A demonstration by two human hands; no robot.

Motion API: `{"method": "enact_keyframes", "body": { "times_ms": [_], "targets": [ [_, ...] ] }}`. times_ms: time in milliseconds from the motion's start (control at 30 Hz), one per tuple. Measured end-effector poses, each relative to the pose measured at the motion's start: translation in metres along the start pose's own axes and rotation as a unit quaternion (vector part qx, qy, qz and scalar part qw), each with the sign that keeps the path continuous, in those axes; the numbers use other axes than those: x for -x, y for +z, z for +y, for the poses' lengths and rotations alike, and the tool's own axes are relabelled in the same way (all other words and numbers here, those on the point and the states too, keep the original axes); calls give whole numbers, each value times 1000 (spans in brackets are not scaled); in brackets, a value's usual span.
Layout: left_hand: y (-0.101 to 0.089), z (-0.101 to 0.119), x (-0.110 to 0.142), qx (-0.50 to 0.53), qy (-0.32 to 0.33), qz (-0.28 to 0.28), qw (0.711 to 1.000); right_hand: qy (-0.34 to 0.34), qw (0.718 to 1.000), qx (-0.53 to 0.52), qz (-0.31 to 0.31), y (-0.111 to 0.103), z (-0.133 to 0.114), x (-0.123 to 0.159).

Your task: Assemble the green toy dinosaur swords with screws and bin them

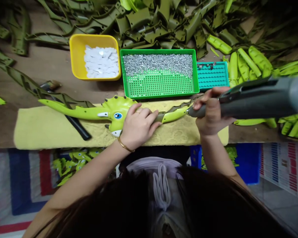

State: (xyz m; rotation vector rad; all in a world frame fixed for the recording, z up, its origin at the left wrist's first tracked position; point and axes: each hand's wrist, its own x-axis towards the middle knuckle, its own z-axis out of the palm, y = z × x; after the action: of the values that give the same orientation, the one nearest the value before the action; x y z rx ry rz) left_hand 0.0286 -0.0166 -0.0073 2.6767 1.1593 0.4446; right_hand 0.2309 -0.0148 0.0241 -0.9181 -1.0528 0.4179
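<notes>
A lime-green toy with a dinosaur head (119, 110), blue eye and frilled crest lies along a yellow cloth pad (47, 132). My left hand (140, 125) is closed over it just right of the head, pressing it on the pad. My right hand (211, 112) grips a dark grey electric screwdriver (258, 99), held nearly level. Its tip meets the right end of the toy's green tail part (175, 115); the screw there, if any, is too small to see. Left of the head, a hammer with a black handle (76, 127) lies partly under the toy.
Behind the pad stand a yellow tub (73, 59) of white pieces, a green tray (161, 87) of small screws and a teal tray (213, 77). Olive plastic parts (149, 26) pile up at the back, lime parts (243, 66) at right. A blue bin (248, 165) sits below the table edge.
</notes>
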Motion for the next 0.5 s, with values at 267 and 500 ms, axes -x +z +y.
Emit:
{"method": "enact_keyframes", "body": {
  "times_ms": [267,500],
  "targets": [
    [-7,-3,1,26,16,-13,999,0,983,86,163,71,61,-73],
    [-13,-11,6,12,35,-6,999,0,978,173,117,71,95,-64]
  ]
}}
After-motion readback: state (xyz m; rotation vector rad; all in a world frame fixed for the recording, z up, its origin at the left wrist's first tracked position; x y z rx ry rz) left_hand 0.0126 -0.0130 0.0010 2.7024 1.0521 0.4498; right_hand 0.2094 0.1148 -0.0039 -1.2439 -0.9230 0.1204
